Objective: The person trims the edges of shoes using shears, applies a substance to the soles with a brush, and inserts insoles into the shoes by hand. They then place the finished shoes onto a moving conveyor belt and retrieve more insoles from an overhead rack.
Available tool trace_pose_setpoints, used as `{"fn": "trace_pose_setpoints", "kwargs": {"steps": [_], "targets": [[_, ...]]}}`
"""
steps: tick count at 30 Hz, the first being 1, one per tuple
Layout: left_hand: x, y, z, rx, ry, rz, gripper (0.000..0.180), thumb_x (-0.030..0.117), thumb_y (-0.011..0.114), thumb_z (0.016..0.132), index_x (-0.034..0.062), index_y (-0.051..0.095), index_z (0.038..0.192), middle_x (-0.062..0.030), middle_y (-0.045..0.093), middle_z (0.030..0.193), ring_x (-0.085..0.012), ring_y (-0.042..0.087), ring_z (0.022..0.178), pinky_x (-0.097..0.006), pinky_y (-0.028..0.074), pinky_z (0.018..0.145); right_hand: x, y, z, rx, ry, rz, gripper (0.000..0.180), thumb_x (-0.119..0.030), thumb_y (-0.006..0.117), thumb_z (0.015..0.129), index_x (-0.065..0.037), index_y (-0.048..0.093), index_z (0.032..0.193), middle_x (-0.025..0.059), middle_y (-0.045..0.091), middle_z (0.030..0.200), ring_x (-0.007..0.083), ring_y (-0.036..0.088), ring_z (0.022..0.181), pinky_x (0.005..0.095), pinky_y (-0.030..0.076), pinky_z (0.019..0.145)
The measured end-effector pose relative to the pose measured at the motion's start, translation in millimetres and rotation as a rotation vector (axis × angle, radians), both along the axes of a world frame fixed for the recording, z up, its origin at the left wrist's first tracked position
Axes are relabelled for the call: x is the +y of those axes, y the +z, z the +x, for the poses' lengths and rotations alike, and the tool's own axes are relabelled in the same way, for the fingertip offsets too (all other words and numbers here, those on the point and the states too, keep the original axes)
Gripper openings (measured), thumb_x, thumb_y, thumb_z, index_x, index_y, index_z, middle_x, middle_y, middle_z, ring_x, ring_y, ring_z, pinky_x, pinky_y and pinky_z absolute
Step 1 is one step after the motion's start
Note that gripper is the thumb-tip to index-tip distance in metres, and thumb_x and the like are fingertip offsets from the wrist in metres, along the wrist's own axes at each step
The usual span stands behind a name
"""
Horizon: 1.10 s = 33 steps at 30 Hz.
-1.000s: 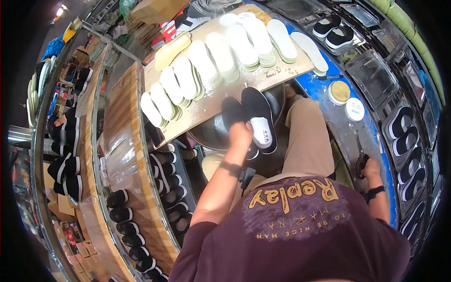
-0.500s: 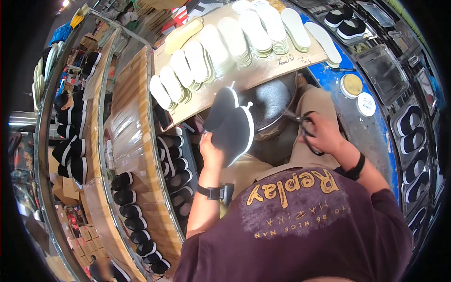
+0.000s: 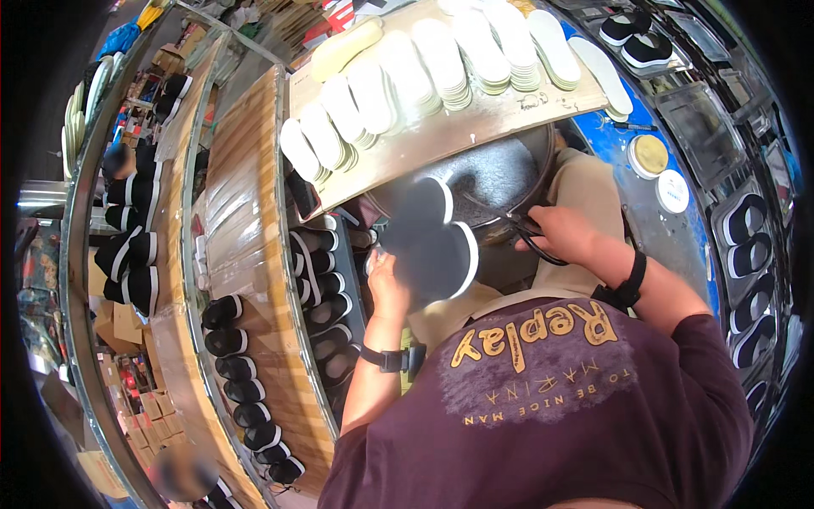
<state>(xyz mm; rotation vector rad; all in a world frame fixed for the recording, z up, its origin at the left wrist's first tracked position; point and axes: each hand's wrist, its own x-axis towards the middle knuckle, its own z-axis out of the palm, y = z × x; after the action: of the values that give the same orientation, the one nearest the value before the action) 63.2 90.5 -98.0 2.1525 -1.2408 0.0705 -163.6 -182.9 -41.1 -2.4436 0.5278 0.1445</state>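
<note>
My left hand [image 3: 387, 280] is closed on a pair of black shoes [image 3: 437, 259] with white sole edges, held side by side above my lap. Motion blurs part of the shoes. In my right hand [image 3: 570, 237] is a pair of black-handled scissors [image 3: 534, 241], its blades pointing left toward the shoes' white rims and apart from them. Just beyond both hands lies a dark round basin [image 3: 543, 161], partly under a wooden board [image 3: 398, 170]. Stacks of white insoles [image 3: 415, 72] stand in a row on the board.
Left, wooden shelves [image 3: 246, 170] carry rows of black shoes [image 3: 237, 367]; more sit in a grey crate [image 3: 349, 254] near my left arm. On the right, a blue-edged table [image 3: 657, 212] holds two round tubs [image 3: 672, 191] and a marker [image 3: 632, 126]. Racked shoes [image 3: 746, 233] stand beyond it.
The shoes have moved right and tilted; the thin white tails at their tips no longer show. My right hand and the scissors have come left and slightly lower, closer to the shoes.
</note>
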Motion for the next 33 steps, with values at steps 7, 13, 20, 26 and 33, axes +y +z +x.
{"fn": "trace_pose_setpoints", "kwargs": {"steps": [7,13,20,26,33], "targets": [[0,14,-9,0.019,0.0,0.162,0.019,0.011,0.061,0.076,0.0014,0.067,0.092,-0.0169,0.068,0.095,-0.0344,0.063,0.099,-0.048,0.035,0.107,2,1,11,-0.019,-0.042,-0.065,0.056,-0.057,0.066,0.078,-0.002,0.059,0.084,0.0187,0.065,0.077,0.039,0.064,0.077,0.0472,0.05,0.07],[-12,22,-13,0.728,0.153,-0.208,0.014,0.012,0.062,0.085,0.0008,0.067,0.093,-0.0081,0.068,0.084,-0.019,0.066,0.081,-0.035,0.051,0.086,0,-12,0,0.109,-0.064,-0.089,0.055,-0.054,0.071,0.076,-0.001,0.057,0.082,0.0197,0.063,0.074,0.0411,0.062,0.075,0.0481,0.048,0.067],[6,1,-43,1.45,0.245,-0.709,0.024,0.016,0.053,0.094,-0.0017,0.063,0.106,-0.0091,0.068,0.088,-0.0224,0.067,0.074,-0.034,0.057,0.069,21,-20,-5,0.004,0.12,-0.023,0.059,-0.055,0.067,0.078,0.001,0.054,0.092,0.02,0.063,0.089,0.0395,0.062,0.085,0.0467,0.048,0.074],[-50,-50,-2,1.454,0.344,-0.617,0.022,0.016,0.053,0.094,-0.0004,0.065,0.103,-0.0082,0.068,0.086,-0.0222,0.066,0.073,-0.034,0.057,0.068,14,-19,1,0.002,0.105,-0.18,0.056,-0.056,0.069,0.076,-0.003,0.056,0.086,0.0171,0.063,0.079,0.0389,0.063,0.075,0.0466,0.049,0.067],[-82,-51,7,1.306,0.403,-0.486,0.016,0.012,0.053,0.093,0.0045,0.066,0.09,-0.0049,0.066,0.083,-0.0213,0.064,0.069,-0.034,0.055,0.062,9,-23,-8,-0.129,0.001,-0.059,0.05,-0.049,0.075,0.074,-0.003,0.056,0.084,0.018,0.061,0.072,0.0392,0.061,0.069,0.0462,0.047,0.062]]}}
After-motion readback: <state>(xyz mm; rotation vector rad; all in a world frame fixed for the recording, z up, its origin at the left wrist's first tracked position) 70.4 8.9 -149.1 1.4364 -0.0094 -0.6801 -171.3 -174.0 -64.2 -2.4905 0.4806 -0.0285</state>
